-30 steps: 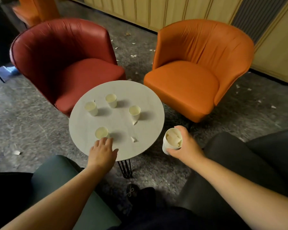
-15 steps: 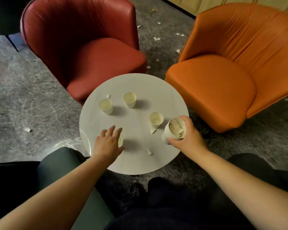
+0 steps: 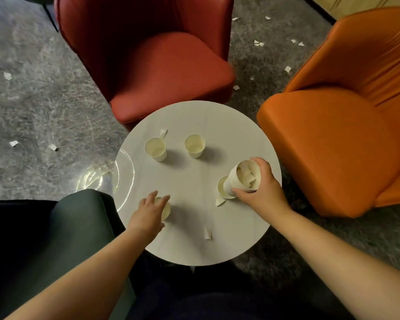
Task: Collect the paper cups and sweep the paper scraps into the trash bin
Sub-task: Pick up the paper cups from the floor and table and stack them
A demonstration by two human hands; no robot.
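- The cup-collecting step is in hand; sweeping, by my judgement, has not begun, since white paper scraps lie scattered over the grey carpeted floor and a few rest on the round white table.
- The right hand is wrapped around a stack of nested cream paper cups with torn scraps inside it, tilted and held over another cream cup standing on the table, seemingly to nest onto it.
- The left hand reaches over a fourth cream paper cup near the table's near-left edge, fingers spread above and against its rim; whether it has closed on it I cannot tell.
- Two more cream paper cups stand upright farther back, one on the left and one beside it, well apart from both hands.
- Next move, as I judge it: seat the stack into the cup below, then bring in the left-hand cup, keeping the stack upright enough that scraps stay inside.
- No trash bin is visible; a red armchair and an orange armchair flank the table.
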